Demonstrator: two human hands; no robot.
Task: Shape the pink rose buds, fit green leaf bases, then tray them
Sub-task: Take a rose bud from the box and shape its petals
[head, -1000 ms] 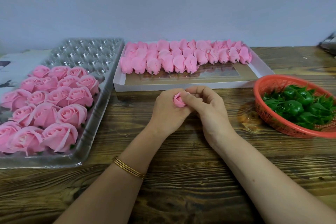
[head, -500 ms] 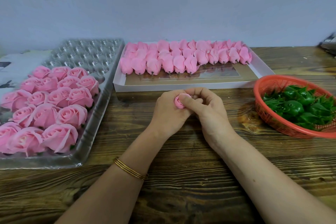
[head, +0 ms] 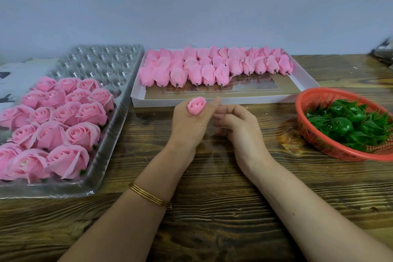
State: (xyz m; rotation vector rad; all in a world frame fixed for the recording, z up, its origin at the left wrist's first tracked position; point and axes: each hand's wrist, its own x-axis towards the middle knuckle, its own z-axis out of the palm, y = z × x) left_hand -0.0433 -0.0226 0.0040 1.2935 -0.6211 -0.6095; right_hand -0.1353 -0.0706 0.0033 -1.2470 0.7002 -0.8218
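Though partly empty, clear tray (head: 102,64) of roses (head: 83,135)

Tray (head: 110,155) left, box (head: 212,100) behind, basket (head: 314,138) right.

**Pink, Green and Orange on Dark Wood**

The small pink rolled rose bud (head: 196,105) gripped in the left hand (head: 189,125) was an even soft pink, its petals spiralling at the centre. The opened pink roses (head: 57,121) matched it, a few paler at the heart, in a clear, silvery plastic tray (head: 102,64) patterned with rows of round dimples. The closed pink buds (head: 212,69) ended in dark grey tips, and their shallow white cardboard box (head: 255,100) had a brown floor. Glossy dark green leaf bases (head: 348,123) lay in an orange-red mesh plastic basket (head: 314,100). The wooden counter (head: 212,208) was dark brown with bold streaked grain. Thin gold bangles (head: 150,196) circled the left wrist. The wall (head: 191,6) was pale blue-grey.
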